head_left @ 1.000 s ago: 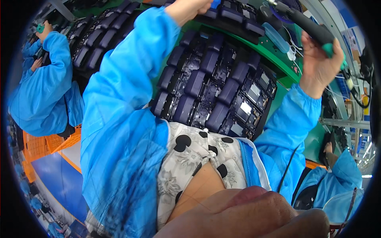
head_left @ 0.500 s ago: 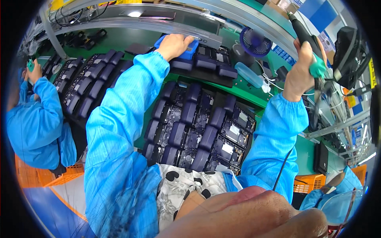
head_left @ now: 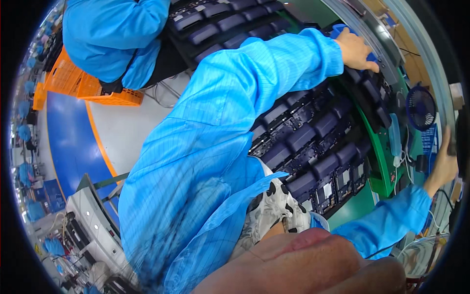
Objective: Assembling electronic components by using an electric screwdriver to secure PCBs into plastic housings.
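Note:
My left hand (head_left: pixel 357 50) is over a blue box-like holder (head_left: pixel 338 30), fingers on one side and thumb on the other, gripping it. What lies inside the holder is hidden by the hand. At the far right, my right hand (head_left: pixel 443 164) reaches up beside a metal rail, cut off by the dark rim of the view. Its fingertips and anything in them are hidden. Between my arms lie rows of dark purple-black device housings (head_left: pixel 325 125) with exposed circuit boards. Further dark housings (head_left: pixel 374 93) sit just below the blue holder.
A small purple fan (head_left: pixel 421 108) and a light-blue bottle (head_left: pixel 394 134) stand past the green bench edge (head_left: pixel 384 157), among white cables. At upper left a co-worker in a blue smock (head_left: pixel 112 39) is beside more housings (head_left: pixel 230 22). Orange crates (head_left: pixel 110 90) are on the floor.
The view has swung round to the left, showing more floor. My left hand stays on the blue holder. My right hand, earlier round an electric screwdriver, is now at the right rim; the screwdriver is not discernible.

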Demonstrator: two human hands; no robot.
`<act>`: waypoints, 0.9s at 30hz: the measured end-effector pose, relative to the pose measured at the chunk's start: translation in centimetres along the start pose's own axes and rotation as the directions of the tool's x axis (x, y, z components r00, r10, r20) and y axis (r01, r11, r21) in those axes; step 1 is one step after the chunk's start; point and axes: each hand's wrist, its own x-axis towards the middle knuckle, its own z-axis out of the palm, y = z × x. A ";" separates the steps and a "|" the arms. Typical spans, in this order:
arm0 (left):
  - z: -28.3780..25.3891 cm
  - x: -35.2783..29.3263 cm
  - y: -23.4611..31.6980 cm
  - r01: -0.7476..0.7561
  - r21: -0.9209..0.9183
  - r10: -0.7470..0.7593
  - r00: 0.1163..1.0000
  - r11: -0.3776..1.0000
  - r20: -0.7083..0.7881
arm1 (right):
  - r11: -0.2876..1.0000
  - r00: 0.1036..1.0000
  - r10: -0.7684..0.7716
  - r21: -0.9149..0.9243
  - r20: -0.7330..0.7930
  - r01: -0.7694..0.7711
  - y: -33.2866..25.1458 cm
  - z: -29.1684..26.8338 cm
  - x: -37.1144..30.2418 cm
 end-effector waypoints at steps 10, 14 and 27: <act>0.2 0.6 1.3 0.008 -0.043 -0.002 0.989 0.999 0.145 | 0.556 0.288 0.615 -0.145 0.734 -0.818 -9.5 -18.8 -29.6; -2.1 0.9 -1.0 0.042 -0.089 -0.034 0.995 0.995 0.090 | 0.088 -0.125 0.439 -0.181 0.890 -0.980 -12.0 -17.5 -32.9; 1.4 -1.6 0.6 -0.333 0.181 0.377 0.859 0.925 -0.347 | 0.122 -0.233 0.534 -0.346 0.813 -0.930 -10.8 -14.2 -37.0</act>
